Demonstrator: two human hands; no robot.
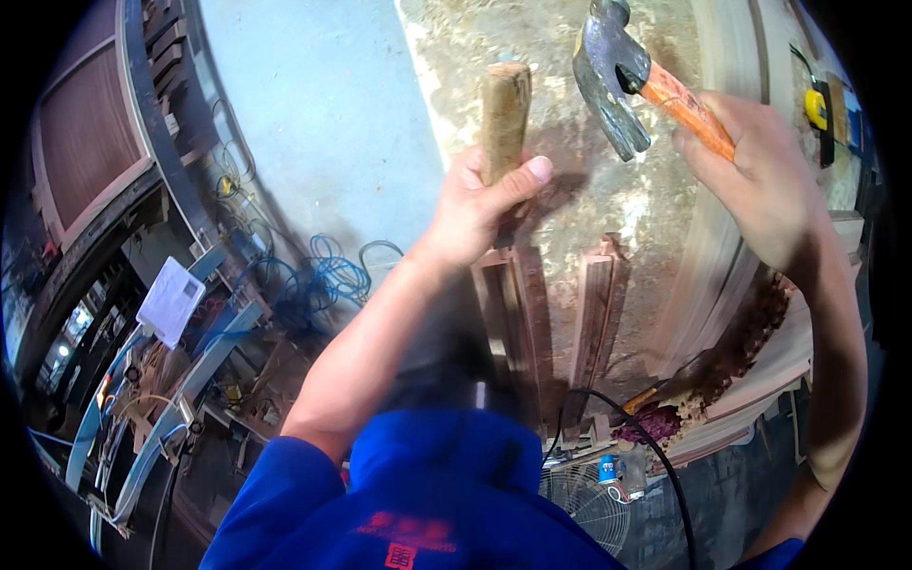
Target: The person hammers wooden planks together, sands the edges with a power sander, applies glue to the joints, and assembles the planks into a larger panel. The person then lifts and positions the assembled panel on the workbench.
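My left hand (480, 204) is closed round a thick, round wooden handle (505, 109), which stands up out of the fist with its worn end on top. Whatever lies below the fist is hidden by the hand. In my right hand (769, 180) is a claw hammer (610, 71), gripped by its orange handle. The hammer's dark metal head is raised to the right of the wooden handle, apart from it, with the claw pointing toward me. Grooved reddish-brown wood strips (594, 309) lie on the worn bench top (646, 204), just nearer than my left hand.
Long pale boards (708, 256) run along the bench's right side. A yellow tool (815, 109) lies at the far right. Blue hose (332, 275) is coiled on the floor at left, near a metal frame (204, 366). A black cable (670, 465) loops past a fan (584, 508).
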